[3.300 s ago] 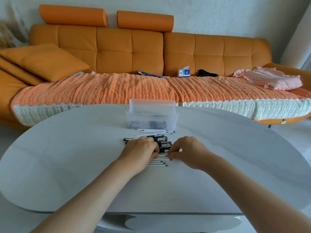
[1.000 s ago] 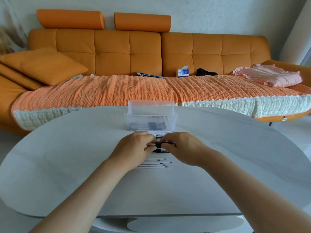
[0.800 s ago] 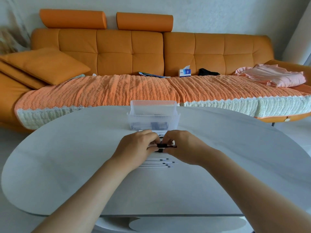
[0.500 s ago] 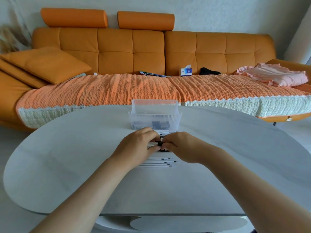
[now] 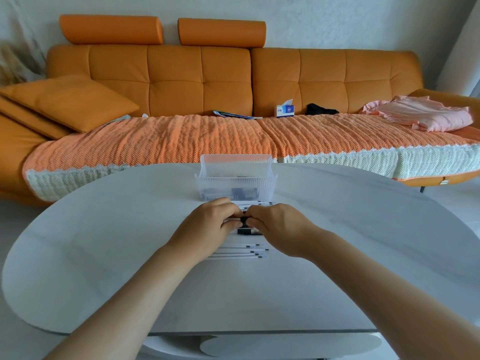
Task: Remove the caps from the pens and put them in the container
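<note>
Clear ribbed container (image 5: 235,181), dark caps (image 5: 244,192) inside, white pens (image 5: 262,203) just beside

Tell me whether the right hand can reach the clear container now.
Probably yes: the container stands just beyond the right hand, top open, only flat loose pens between, though it now pinches a capped pen.

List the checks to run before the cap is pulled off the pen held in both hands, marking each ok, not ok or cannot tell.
1. Left hand grips the pen: ok.
2. Right hand pinches the pen's other end: ok.
3. Cap seated or loosened: cannot tell, fingers hide the joint.
4. Container upright, open-topped, just beyond the hands: ok.
5. White pens lie flat on the table, nearer the person than the held pen: ok.
</note>
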Motion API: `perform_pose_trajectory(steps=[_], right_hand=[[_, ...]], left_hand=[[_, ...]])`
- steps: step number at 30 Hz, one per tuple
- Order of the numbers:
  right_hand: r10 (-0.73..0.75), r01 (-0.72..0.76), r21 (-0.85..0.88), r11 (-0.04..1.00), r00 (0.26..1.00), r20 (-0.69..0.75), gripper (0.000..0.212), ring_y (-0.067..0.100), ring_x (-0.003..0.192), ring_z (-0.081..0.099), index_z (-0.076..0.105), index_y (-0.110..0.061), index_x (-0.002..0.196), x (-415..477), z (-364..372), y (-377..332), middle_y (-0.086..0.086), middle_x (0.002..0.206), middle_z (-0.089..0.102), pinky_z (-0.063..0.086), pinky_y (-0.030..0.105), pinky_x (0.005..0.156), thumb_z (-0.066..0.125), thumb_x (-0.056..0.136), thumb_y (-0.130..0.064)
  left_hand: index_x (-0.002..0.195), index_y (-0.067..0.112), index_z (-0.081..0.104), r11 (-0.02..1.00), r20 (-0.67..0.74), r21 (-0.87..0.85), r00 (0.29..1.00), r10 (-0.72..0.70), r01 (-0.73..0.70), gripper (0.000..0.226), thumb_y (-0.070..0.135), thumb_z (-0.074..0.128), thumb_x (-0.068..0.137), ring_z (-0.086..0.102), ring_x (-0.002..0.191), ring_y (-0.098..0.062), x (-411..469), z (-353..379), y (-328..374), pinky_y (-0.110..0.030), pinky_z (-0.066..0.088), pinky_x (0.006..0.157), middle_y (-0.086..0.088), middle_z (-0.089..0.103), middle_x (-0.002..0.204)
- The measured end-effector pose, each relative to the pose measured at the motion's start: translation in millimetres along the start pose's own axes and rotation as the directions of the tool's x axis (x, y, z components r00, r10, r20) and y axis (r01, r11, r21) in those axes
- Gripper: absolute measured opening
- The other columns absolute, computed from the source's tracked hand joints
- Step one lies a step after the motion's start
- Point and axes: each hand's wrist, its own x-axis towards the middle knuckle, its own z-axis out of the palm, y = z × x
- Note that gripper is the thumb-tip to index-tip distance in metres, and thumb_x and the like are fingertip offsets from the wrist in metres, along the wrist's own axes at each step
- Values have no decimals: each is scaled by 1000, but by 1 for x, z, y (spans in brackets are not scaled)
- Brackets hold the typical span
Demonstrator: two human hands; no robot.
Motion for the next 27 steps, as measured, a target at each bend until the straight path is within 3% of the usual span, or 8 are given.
perform_pose_trajectory(steps=[4,7,9,11,14,19,23,27], right_hand=[[58,-64,107,992,997,58,26,20,72,52,56,-18,98,0,-3,3,0,79,58,42,37,66,38,105,-35],[97,-103,110,989,993,66,17,20,77,53,52,-17,97,-2,0,11,0,86,56,46,40,72,38,103,-25],[133,-138,75,988,989,68,18,19,86,55,57,-18,102,-5,1,20,0,99,55,48,37,81,39,101,-19],[182,-186,73,980,981,62,22,18,91,56,64,-22,108,-7,1,29,-3,109,52,47,30,83,44,101,-19],[248,-250,80,965,968,38,18,14,90,57,69,-29,109,-10,-1,39,-7,107,54,44,25,79,56,98,-24],[345,-350,137,927,937,57,14,-1,79,58,72,-32,99,-14,-4,50,-17,95,68,44,16,66,74,85,-34],[345,-353,141,925,935,79,11,4,86,61,72,-33,95,-15,-2,50,-17,94,66,49,21,74,74,84,-37],[317,-323,95,942,946,71,23,6,91,58,67,-33,114,-15,-8,47,-15,106,65,49,25,82,65,91,-39]], left_hand=[[96,25,69,999,17,36,1000,-14,14,9,24,70,88,57,79,-6,2,1,0,-32,49,70,14,57,88],[99,28,67,995,29,91,999,-46,43,10,28,68,89,53,74,-4,4,2,-1,-22,43,67,16,57,93],[101,30,66,989,35,130,997,-70,65,11,30,66,90,51,69,1,4,2,-3,-14,36,64,19,56,97],[101,33,64,986,27,147,996,-82,77,10,31,63,90,49,69,4,4,0,-4,-16,35,64,20,55,97],[99,37,59,979,37,185,995,-90,81,10,38,63,89,50,72,-2,4,-2,-4,-24,40,65,20,55,96],[95,38,57,975,75,207,992,-102,85,6,39,61,91,50,68,1,4,1,0,-23,39,62,19,54,93],[96,38,58,974,95,213,991,-99,77,4,38,60,92,49,70,5,4,5,4,-22,39,64,22,57,96],[97,38,60,973,96,218,990,-104,81,6,40,59,92,48,70,4,5,8,6,-24,37,64,22,56,93]])
